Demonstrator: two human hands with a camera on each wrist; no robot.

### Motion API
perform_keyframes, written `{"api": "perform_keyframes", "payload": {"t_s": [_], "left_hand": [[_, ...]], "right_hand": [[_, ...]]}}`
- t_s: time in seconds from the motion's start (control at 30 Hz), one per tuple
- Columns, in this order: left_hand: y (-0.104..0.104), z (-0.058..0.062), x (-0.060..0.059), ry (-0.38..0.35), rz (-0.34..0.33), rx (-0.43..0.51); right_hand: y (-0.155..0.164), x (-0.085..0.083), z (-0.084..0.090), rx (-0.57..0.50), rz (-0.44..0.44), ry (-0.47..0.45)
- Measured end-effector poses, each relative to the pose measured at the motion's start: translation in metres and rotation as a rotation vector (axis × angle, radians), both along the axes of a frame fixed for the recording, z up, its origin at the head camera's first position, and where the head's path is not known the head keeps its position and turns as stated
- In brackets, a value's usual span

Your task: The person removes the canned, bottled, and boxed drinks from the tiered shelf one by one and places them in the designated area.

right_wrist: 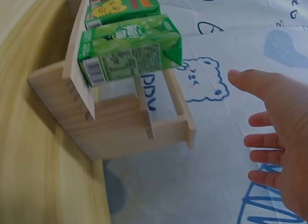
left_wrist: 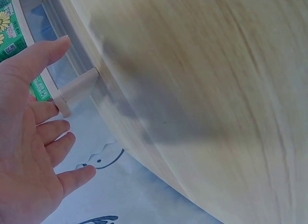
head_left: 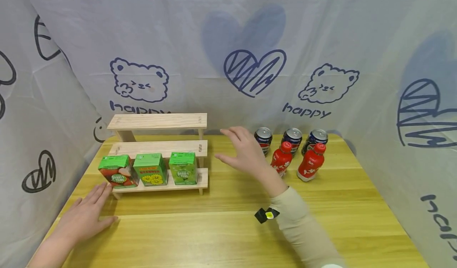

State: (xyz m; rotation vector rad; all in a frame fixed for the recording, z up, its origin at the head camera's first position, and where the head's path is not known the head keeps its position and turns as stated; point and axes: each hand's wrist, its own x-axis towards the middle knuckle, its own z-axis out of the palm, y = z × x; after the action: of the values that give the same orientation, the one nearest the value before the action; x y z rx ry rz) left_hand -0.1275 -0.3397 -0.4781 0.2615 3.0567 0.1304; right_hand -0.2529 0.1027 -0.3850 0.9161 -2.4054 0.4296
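Note:
A three-tier wooden shelf (head_left: 157,121) stands at the left of the table. On its lowest tier sit three drink cartons: a red and green one (head_left: 119,172), a green one with yellow flowers (head_left: 150,170) and a light green one (head_left: 183,169). My left hand (head_left: 83,216) is by the shelf's left front corner, near the red and green carton, its fingers extended and nothing held. Between the shelf and the cans, my right hand (head_left: 246,151) is raised with fingers spread, holding nothing. In the right wrist view it appears apart from the light green carton (right_wrist: 130,48).
Three dark cans (head_left: 264,139) stand at the back right, with two red bottles (head_left: 312,162) in front of them, close to my right forearm. Printed white cloth (head_left: 192,89) hangs behind and at both sides of the wooden table (head_left: 200,232).

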Motion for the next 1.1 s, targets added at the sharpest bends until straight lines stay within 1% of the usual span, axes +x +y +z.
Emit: {"api": "perform_keyframes", "payload": {"t_s": [0.13, 0.37, 0.63, 0.8, 1.0, 1.1], "left_hand": [[0.001, 0.001, 0.0, -0.003, -0.003, 0.0], [0.0, -0.001, -0.001, -0.047, 0.003, 0.021], [0.0, -0.002, -0.002, -0.029, -0.005, 0.018], [0.001, -0.001, -0.001, -0.021, -0.01, 0.019], [0.003, 0.0, 0.0, -0.025, -0.009, 0.015], [0.003, 0.001, -0.001, -0.024, -0.011, 0.01]], "right_hand": [[-0.011, 0.001, -0.005, 0.01, 0.006, -0.043], [-0.03, 0.002, -0.012, 0.062, 0.013, -0.11], [-0.047, 0.003, -0.016, 0.08, 0.039, -0.12], [-0.054, 0.005, -0.017, 0.104, 0.055, -0.134], [-0.065, 0.006, -0.021, 0.162, 0.038, -0.18], [-0.071, 0.006, -0.025, 0.17, 0.04, -0.178]]}}
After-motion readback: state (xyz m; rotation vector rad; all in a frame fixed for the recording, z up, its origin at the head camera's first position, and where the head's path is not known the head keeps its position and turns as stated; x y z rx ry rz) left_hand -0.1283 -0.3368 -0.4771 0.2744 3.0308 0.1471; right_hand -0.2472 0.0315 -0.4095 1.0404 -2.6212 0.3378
